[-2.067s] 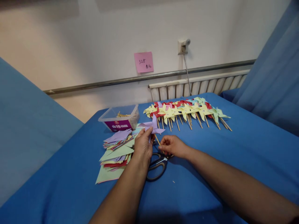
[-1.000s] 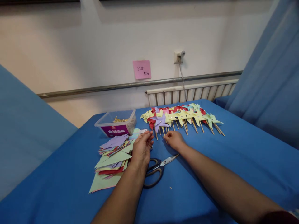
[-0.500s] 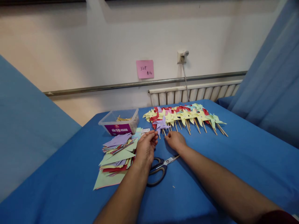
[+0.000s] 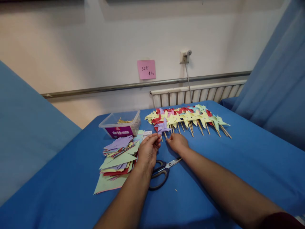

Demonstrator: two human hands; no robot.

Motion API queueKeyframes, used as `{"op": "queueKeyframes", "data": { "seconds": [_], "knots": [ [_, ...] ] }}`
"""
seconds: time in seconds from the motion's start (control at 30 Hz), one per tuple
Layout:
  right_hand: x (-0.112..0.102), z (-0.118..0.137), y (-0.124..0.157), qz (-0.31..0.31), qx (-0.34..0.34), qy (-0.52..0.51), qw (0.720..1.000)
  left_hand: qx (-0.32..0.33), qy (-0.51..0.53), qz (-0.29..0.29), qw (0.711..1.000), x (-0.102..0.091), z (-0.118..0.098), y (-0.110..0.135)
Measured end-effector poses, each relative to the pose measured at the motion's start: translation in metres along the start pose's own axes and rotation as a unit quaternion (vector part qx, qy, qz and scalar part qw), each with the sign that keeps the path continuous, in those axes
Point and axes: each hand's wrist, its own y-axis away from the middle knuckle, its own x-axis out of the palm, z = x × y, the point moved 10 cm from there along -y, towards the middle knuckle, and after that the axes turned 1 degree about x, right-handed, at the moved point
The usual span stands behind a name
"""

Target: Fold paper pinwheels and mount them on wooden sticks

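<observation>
A purple paper pinwheel [image 4: 162,126] lies at the near left end of a group of pinwheels, its stick pointing towards me. My right hand [image 4: 177,143] is closed, thumb and fingers pinching the lower end of that stick. Just to the left, my left hand [image 4: 148,148] has its fingers curled together by the pinwheel's lower edge; what they hold, if anything, is hidden. Scissors [image 4: 164,170] with dark handles lie partly spread beneath my wrists, one handle partly covered by the left one. Beside my left hand is a pile of cut coloured paper [image 4: 119,159].
Behind the paper stands a clear plastic box [image 4: 120,124] with wooden sticks [image 4: 124,121] inside. More pinwheels [image 4: 187,117] in yellow, red and green spread along the back right of the blue cloth [image 4: 214,165]. A radiator [image 4: 202,92] is behind the table.
The view has shifted very slightly. My right hand still pinches the purple pinwheel's stick, and the left hand stays beside it with hardly any movement.
</observation>
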Motion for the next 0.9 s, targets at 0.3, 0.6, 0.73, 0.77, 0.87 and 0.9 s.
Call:
{"op": "queueKeyframes", "data": {
  "seconds": [0.3,0.6,0.73,0.77,0.87,0.9],
  "knots": [
    [0.002,0.004,0.001,0.006,-0.013,0.009,1.000,-0.006,-0.008,0.005,1.000,0.002,0.001,0.000],
    [-0.004,0.008,0.007,0.006,-0.053,-0.004,0.999,0.000,-0.009,-0.006,1.000,-0.001,-0.001,-0.003],
    [-0.001,0.011,0.011,0.024,-0.075,-0.010,0.997,-0.003,-0.007,-0.008,1.000,-0.002,0.000,-0.003],
    [0.000,0.011,0.012,0.027,-0.076,-0.013,0.997,-0.003,-0.007,-0.008,1.000,-0.002,0.000,-0.002],
    [0.000,0.011,0.011,0.029,-0.076,-0.022,0.996,-0.005,-0.009,-0.007,1.000,-0.004,0.002,-0.003],
    [-0.001,0.010,0.011,0.029,-0.075,-0.024,0.996,-0.006,-0.011,-0.007,1.000,-0.004,0.003,-0.004]
  ]
}}
